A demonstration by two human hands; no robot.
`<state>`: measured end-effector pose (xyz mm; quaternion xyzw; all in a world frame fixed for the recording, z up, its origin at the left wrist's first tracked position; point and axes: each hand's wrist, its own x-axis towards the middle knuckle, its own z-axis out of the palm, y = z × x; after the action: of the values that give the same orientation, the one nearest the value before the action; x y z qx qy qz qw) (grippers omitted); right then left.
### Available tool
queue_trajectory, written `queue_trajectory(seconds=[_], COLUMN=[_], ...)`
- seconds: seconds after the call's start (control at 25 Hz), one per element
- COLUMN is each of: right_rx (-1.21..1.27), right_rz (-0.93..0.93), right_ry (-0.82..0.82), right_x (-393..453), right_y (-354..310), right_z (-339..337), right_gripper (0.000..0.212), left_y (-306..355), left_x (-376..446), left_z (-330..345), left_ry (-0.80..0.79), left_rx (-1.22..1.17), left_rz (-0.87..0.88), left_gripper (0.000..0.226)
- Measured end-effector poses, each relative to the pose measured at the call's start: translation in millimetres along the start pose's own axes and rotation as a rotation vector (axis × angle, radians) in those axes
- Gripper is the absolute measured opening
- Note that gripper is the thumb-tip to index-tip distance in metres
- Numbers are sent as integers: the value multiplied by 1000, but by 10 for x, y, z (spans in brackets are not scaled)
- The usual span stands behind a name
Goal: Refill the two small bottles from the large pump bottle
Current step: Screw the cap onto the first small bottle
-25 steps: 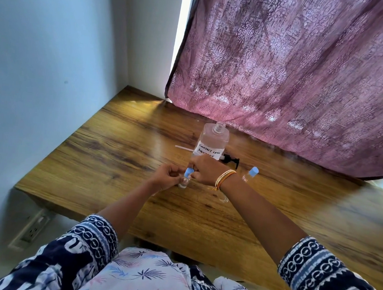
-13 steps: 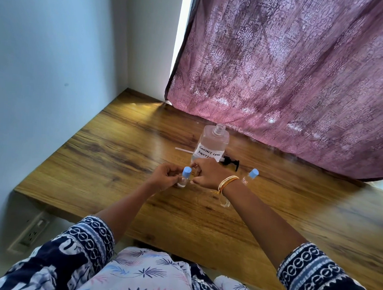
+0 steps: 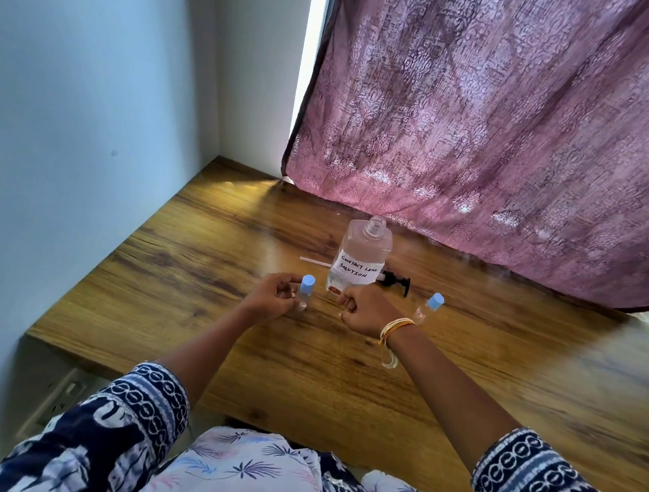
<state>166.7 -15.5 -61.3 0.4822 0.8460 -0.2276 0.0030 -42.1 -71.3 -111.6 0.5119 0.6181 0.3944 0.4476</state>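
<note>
Left hand [image 3: 274,299]: nearest to the work; thumb and fingers pinch the blue-capped small bottle [image 3: 305,293], which stands upright on the wooden desk [image 3: 185,260], long axis vertical, cap on.
Right hand [image 3: 364,312]: just to the right of that bottle and apart from it; fingers curled into a loose fist, nothing seen in them.
Bangles [image 3: 396,328]: gold, on the right wrist.
Second small bottle [image 3: 428,308]: beyond the right wrist, blue cap on, tilted in this view; its lower part is hidden behind the wrist.
Large bottle [image 3: 360,261]: directly behind the gap between the two hands, upright, neck open, clear liquid inside, handwritten label "CONTACT LENS SOLUTION".
Pump head [image 3: 395,282]: black, lying on the desk behind the large bottle, its white dip tube [image 3: 314,261] running out leftward.
Key relation: the held bottle lies left of the right hand's fingers, so I judge the right hand is better placed to take the cap while the left steadies the body.
Far: purple patterned curtain [image 3: 492,142].
</note>
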Motion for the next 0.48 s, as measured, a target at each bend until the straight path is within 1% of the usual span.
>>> queue_trajectory(seconds=[0.2,0.4,0.48], right_rx=[9,22,28], right_rz=[18,48,69], right_ry=[-14,-3,23], right_x=[14,-28,-59], right_y=[75,175,215], right_z=[46,78,75], right_gripper=[22,16,14], left_y=[27,23,59], left_x=[-42,-45,-60], left_z=[-5,11,26], left_ry=[-10,68,119], left_rx=[-39,-46,3], left_rz=[-37,-25,-3], left_gripper=[63,65,71])
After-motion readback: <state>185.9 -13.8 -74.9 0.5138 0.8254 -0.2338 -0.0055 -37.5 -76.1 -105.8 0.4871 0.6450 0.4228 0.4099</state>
